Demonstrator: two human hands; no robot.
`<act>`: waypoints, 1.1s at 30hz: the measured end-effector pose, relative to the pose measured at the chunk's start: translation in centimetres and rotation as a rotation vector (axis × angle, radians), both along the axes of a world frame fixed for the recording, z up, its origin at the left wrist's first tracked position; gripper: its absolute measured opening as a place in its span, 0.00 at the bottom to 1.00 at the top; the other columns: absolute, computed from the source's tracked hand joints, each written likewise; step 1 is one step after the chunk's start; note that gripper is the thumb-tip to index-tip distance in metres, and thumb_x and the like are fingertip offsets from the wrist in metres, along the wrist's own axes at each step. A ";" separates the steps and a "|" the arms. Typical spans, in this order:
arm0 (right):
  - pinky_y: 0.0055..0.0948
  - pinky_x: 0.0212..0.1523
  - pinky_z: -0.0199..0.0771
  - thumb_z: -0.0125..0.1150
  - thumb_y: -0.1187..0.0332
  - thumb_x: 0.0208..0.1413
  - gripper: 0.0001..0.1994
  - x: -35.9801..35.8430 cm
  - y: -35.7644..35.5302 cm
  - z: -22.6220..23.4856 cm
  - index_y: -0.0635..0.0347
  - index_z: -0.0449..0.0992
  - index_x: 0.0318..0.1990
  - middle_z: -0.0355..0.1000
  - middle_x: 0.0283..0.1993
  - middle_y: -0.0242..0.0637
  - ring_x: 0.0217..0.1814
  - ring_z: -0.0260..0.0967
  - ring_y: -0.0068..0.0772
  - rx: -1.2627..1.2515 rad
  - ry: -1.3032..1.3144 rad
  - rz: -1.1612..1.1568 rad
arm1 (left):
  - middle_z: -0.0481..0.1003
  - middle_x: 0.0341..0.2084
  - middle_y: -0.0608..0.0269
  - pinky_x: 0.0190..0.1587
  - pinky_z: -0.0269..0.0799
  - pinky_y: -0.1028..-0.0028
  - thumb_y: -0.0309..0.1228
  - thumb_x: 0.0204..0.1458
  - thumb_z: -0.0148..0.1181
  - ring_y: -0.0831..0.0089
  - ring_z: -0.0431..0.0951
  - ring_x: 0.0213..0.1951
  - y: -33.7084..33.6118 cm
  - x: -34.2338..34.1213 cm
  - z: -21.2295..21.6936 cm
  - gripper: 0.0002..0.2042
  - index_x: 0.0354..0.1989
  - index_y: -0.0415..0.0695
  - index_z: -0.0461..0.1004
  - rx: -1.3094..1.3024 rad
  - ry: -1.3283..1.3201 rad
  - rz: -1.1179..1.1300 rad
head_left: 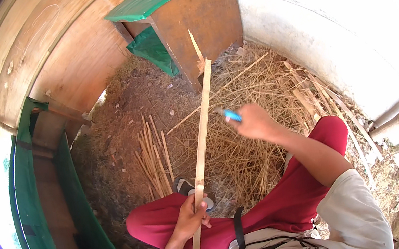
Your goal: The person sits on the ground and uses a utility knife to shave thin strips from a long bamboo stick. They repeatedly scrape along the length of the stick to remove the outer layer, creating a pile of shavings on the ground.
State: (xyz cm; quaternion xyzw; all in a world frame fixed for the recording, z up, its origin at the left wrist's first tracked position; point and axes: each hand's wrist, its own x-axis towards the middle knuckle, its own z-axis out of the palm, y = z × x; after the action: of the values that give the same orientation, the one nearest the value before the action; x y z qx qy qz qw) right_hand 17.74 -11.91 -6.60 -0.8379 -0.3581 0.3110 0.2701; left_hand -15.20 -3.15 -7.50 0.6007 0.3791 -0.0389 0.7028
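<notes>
A long, pale bamboo strip [203, 124] runs upward from my lap, its far end in front of the brown cabinet. Low on the strip, my left hand [191, 218] is closed around it above my red-trousered leg. My right hand [255, 122] grips a blue-handled knife [232, 115] to the right of the strip. The knife's tip is blurred and points toward the strip, with a gap between them. Below that hand lies a heap of thin bamboo shavings [250, 168].
Ahead stands a brown wooden cabinet [204, 18] with a green cover. Several split bamboo sticks [154, 157] lie left of the strip. More bamboo pieces [315, 89] rest by the white wall [307, 15]. A green-covered frame [40, 199] is at the left.
</notes>
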 end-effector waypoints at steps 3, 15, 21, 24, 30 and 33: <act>0.35 0.23 0.75 0.56 0.59 0.61 0.15 -3.5 0.5 -1.7 0.62 0.80 0.33 0.72 0.23 0.39 0.22 0.71 0.32 0.031 -0.114 0.178 | 0.63 0.24 0.68 0.18 0.64 0.77 0.34 0.65 0.51 0.81 0.65 0.19 0.0 1.9 -1.2 0.15 0.55 0.42 0.61 0.056 -0.015 -0.064; 0.46 0.31 0.78 0.61 0.67 0.45 0.10 -5.3 0.7 -3.8 0.69 0.78 0.24 0.75 0.26 0.54 0.29 0.77 0.54 0.092 -0.359 0.283 | 0.67 0.18 0.71 0.18 0.57 0.77 0.40 0.66 0.50 0.84 0.62 0.18 -0.4 7.8 -3.4 0.16 0.37 0.38 0.74 0.222 0.050 0.018; 0.44 0.29 0.78 0.59 0.70 0.47 0.08 -5.2 0.6 -3.7 0.67 0.78 0.25 0.76 0.27 0.51 0.29 0.78 0.51 0.056 -0.444 0.295 | 0.65 0.17 0.72 0.19 0.57 0.77 0.37 0.63 0.56 0.84 0.60 0.19 -0.5 8.0 -3.1 0.13 0.31 0.40 0.69 0.330 0.042 -0.083; 0.45 0.28 0.77 0.58 0.71 0.47 0.08 -5.0 1.0 -4.6 0.66 0.78 0.24 0.76 0.25 0.50 0.29 0.78 0.49 0.096 -0.488 0.277 | 0.64 0.17 0.73 0.20 0.58 0.78 0.34 0.59 0.61 0.85 0.62 0.20 -0.8 7.7 -3.4 0.11 0.31 0.43 0.67 0.513 0.008 -0.167; 0.43 0.26 0.77 0.59 0.71 0.47 0.07 -4.1 1.7 -6.7 0.64 0.79 0.23 0.76 0.24 0.48 0.27 0.78 0.46 0.127 -0.602 0.254 | 0.66 0.18 0.72 0.23 0.62 0.78 0.30 0.51 0.68 0.84 0.65 0.22 -1.4 7.7 -1.1 0.13 0.29 0.43 0.66 0.501 0.126 -0.208; 0.39 0.27 0.78 0.59 0.70 0.49 0.06 -2.8 2.1 -6.9 0.62 0.80 0.28 0.77 0.28 0.45 0.30 0.79 0.42 0.031 -0.610 0.230 | 0.67 0.19 0.71 0.23 0.62 0.77 0.29 0.51 0.68 0.84 0.65 0.22 -1.8 6.5 -1.3 0.13 0.29 0.42 0.66 0.464 0.177 -0.223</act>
State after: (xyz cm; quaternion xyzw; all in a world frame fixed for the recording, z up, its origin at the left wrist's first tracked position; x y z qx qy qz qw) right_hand 14.90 -9.79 -13.47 -0.8423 -0.5196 0.0685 0.1260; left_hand -8.66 -4.98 -8.76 0.7780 0.3694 -0.0803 0.5018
